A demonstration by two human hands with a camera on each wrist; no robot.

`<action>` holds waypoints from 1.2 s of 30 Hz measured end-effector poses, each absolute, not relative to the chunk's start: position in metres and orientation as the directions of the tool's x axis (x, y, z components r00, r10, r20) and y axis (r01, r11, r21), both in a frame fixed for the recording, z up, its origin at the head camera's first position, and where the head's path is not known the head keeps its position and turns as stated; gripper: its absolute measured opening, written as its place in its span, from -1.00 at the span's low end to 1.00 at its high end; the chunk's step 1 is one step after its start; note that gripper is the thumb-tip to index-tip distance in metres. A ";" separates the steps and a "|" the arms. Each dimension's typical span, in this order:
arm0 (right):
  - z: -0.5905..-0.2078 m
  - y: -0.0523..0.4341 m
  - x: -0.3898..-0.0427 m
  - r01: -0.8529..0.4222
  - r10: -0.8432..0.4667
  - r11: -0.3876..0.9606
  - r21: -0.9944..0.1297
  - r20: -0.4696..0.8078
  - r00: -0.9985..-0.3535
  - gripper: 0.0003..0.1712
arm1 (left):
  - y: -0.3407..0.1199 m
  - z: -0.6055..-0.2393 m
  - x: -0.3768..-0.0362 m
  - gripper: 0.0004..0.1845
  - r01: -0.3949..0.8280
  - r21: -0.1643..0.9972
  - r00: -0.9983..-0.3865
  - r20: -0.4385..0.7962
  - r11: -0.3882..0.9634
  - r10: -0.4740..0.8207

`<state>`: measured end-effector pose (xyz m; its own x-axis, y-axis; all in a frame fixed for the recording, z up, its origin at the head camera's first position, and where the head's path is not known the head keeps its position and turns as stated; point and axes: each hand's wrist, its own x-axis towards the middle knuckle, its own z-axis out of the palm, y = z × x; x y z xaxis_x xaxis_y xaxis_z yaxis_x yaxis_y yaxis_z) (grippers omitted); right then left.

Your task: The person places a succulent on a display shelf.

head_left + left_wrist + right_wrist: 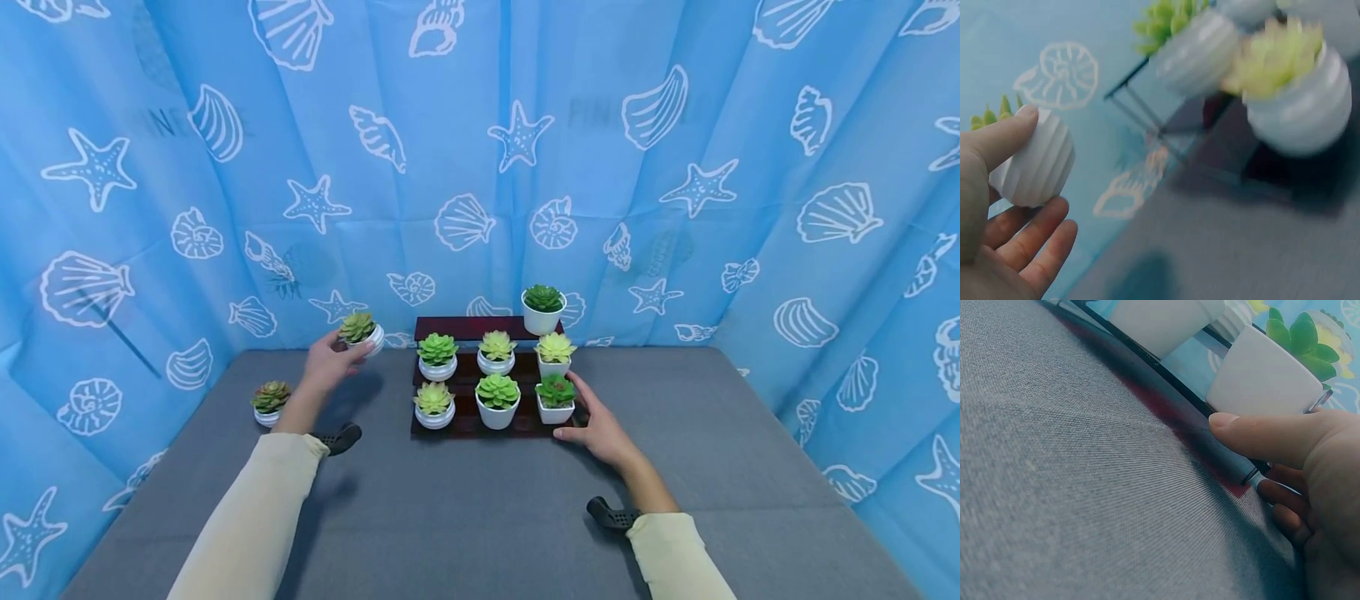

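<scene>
My left hand (pixel 330 360) holds a small ribbed white pot with a reddish-green succulent (pixel 362 333) in the air, left of a dark red stepped stand (pixel 468 425). In the left wrist view the thumb (pixel 1004 134) and fingers wrap the ribbed pot (pixel 1038 165). My right hand (pixel 596 425) grips the stand's front right corner, beside a square white pot (pixel 556 400). In the right wrist view the thumb (pixel 1254 431) lies over the stand's front rail (pixel 1166 406), fingers curled at the corner below the square pot (pixel 1266 378).
The stand carries several potted succulents, one alone on the top step (pixel 543 308). Another small pot (pixel 270 402) sits on the grey table (pixel 480 517) at the left. A blue seashell curtain (pixel 675 208) closes in the back and sides.
</scene>
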<state>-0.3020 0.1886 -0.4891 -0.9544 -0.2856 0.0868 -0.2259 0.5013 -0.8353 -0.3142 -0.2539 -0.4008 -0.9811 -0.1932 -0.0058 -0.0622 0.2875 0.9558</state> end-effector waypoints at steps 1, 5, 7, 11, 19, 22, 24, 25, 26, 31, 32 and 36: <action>-0.489 0.189 -0.302 -0.229 -0.287 0.500 -0.836 0.089 -0.954 0.13 | -0.251 -0.401 -0.315 -0.19 -0.062 0.963 -0.977 -0.005 0.260 -0.214; -0.489 0.189 -0.302 -0.231 -0.288 0.500 -0.835 0.092 -0.953 0.13 | -0.239 -0.399 -0.317 -0.18 -0.042 0.984 -0.959 0.009 0.175 -0.284; -0.489 0.189 -0.302 -0.231 -0.287 0.499 -0.835 0.092 -0.953 0.14 | -0.234 -0.396 -0.317 -0.14 -0.032 0.990 -0.951 0.013 0.139 -0.309; -0.489 0.187 -0.302 -0.223 -0.280 0.498 -0.838 0.088 -0.956 0.13 | -0.225 -0.393 -0.317 -0.10 -0.020 0.996 -0.940 0.010 0.084 -0.341; -0.489 0.187 -0.301 -0.238 -0.293 0.490 -0.838 0.099 -0.951 0.14 | -0.210 -0.390 -0.321 -0.14 -0.011 0.987 -0.941 0.043 0.159 -0.335; -0.490 0.189 -0.301 -0.236 -0.289 0.485 -0.842 0.101 -0.952 0.13 | -0.204 -0.390 -0.325 -0.14 0.009 0.985 -0.944 0.066 0.174 -0.323; -0.490 0.189 -0.301 -0.236 -0.287 0.485 -0.842 0.101 -0.953 0.13 | -0.201 -0.390 -0.328 -0.15 0.017 0.984 -0.944 0.074 0.175 -0.322; -0.490 0.189 -0.301 -0.234 -0.287 0.486 -0.842 0.099 -0.953 0.13 | -0.198 -0.389 -0.329 -0.15 0.022 0.984 -0.945 0.078 0.176 -0.319; -0.490 0.190 -0.301 -0.232 -0.287 0.488 -0.842 0.097 -0.953 0.13 | -0.197 -0.389 -0.330 -0.16 0.023 0.984 -0.945 0.079 0.178 -0.316; -0.489 0.190 -0.301 -0.232 -0.290 0.497 -0.837 0.092 -0.953 0.14 | -0.186 -0.387 -0.332 -0.16 0.008 0.979 -0.950 0.070 0.202 -0.305; -0.489 0.190 -0.301 -0.233 -0.289 0.497 -0.836 0.093 -0.953 0.14 | -0.185 -0.387 -0.333 -0.16 0.000 0.978 -0.951 0.065 0.210 -0.303; -0.489 0.188 -0.301 -0.240 -0.290 0.492 -0.837 0.102 -0.951 0.14 | -0.182 -0.388 -0.337 -0.18 -0.026 0.969 -0.953 0.050 0.247 -0.299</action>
<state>-0.3010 0.1882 -0.4891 -0.9515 -0.2903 0.1020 -0.2398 0.4920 -0.8369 -0.3365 -0.1818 -0.3883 -0.9529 -0.2990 0.0502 -0.0264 0.2466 0.9688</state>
